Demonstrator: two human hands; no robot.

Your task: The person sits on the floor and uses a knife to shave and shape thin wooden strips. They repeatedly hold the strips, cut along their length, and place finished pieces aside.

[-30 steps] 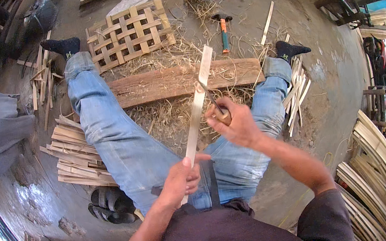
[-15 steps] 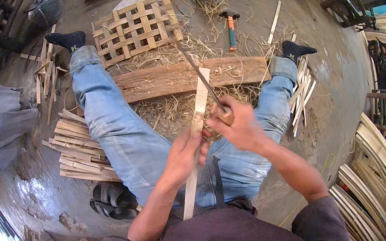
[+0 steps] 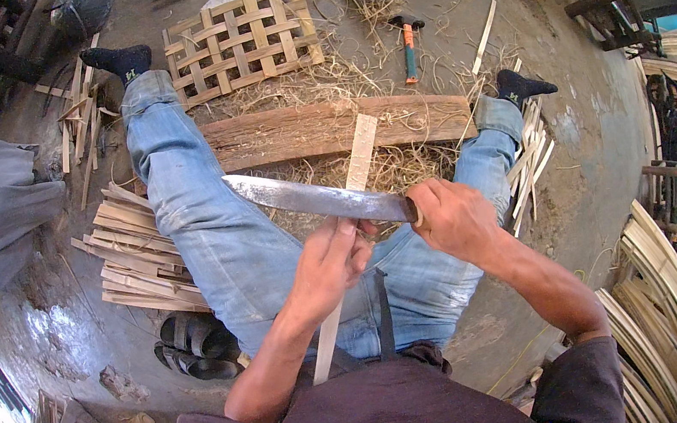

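Note:
My left hand is closed around the middle of a pale bamboo strip. The strip slants from my lap up toward a reddish-brown wooden plank lying across between my shins. In my right hand is the handle of a long knife, mostly covered by my fingers. Its broad, slightly curved blade points left and crosses the strip just beyond my left fingers. Whether the edge touches the strip I cannot tell.
Thin shavings litter the floor around the plank. Beyond it lie a woven lattice panel and a hammer. Cut strips are piled beside my left leg, near black sandals. Longer strips stand at the right.
The knife has swung from pointing away from me to lying crosswise with its flat showing. My right hand has shifted slightly right, while my left keeps its hold on the bamboo strip.

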